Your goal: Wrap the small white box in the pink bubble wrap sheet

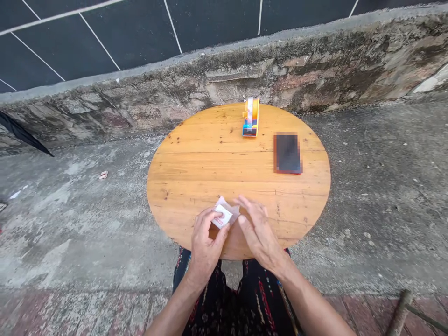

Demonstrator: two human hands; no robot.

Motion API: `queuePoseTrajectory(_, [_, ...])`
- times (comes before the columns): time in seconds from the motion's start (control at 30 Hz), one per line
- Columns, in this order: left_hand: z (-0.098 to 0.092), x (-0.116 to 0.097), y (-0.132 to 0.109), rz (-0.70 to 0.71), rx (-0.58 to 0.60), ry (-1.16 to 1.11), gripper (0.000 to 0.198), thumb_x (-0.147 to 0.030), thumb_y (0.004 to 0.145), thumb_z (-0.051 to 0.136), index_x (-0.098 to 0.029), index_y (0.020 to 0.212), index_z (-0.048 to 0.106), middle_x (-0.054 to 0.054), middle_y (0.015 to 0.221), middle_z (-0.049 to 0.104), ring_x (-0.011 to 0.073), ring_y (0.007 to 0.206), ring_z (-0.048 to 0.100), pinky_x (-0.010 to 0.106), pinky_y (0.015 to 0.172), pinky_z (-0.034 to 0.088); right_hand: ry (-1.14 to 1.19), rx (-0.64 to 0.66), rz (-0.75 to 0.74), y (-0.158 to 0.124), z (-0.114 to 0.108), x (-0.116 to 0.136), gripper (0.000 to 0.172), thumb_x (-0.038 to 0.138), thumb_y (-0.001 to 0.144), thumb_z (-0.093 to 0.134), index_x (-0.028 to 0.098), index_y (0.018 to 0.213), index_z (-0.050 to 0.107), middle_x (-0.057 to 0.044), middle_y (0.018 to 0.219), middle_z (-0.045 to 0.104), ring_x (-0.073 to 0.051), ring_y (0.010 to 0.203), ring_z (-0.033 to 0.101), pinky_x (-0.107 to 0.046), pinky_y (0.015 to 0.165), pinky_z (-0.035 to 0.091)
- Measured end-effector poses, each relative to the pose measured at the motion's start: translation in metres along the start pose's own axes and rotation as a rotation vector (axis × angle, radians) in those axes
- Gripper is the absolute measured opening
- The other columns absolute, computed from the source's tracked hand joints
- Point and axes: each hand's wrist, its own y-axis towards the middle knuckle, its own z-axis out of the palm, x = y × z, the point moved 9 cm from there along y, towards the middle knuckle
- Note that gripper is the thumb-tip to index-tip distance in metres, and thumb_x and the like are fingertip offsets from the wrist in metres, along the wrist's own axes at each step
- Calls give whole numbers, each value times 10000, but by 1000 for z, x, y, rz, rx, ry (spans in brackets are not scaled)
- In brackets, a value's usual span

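Note:
A round wooden table (210, 163) stands in front of me. At its near edge my left hand (205, 240) pinches a small clear plastic packet (224, 214) with a white and red label inside. My right hand (257, 231) lies beside it with fingers stretched out flat, its fingertips touching the packet's right edge. Both hands rest low over the tabletop.
An orange and blue tape dispenser (251, 117) sits at the table's far edge. A dark rectangular card or phone (287, 153) lies to the right of centre. A stone wall (315, 70) runs behind. Rough concrete ground surrounds the table; a wooden stick (401, 312) shows bottom right.

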Motion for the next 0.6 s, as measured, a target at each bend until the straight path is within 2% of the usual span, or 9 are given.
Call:
queuePoseTrajectory(0.13, [1,2,-1,4,-14,12,181,-238,849,630,-230,1021,573,47,1117,587,206,1072,551,358,939,429,-27,-110,69,-17,-12,-22,443,243,965,393,234,1407,359,-81,1378,536,-230,1310,422,-508,1093,316])
queuePoseTrajectory(0.3, [2,2,-3,3,-63,4,187,-243,846,629,-226,1025,577,50,1123,585,204,1077,550,367,953,430,-147,-138,81,-28,-2,-35,457,196,923,405,161,1379,408,-159,1386,511,-280,1316,420,-560,1060,345])
queuePoseTrajectory(0.5, [7,2,3,-55,-132,0,183,-263,828,649,-226,996,587,37,1054,591,193,1015,567,358,936,453,-226,-148,36,-25,2,-34,493,162,894,423,122,1385,403,-176,1368,525,-283,1301,432,-535,1035,369])
queuePoseTrajectory(0.6, [8,-3,3,-25,-125,2,219,-291,816,665,-227,1012,592,49,1086,574,202,1048,558,368,947,460,-243,-155,5,-24,1,-32,496,161,878,446,109,1370,421,-176,1338,551,-281,1289,441,-513,1031,372])
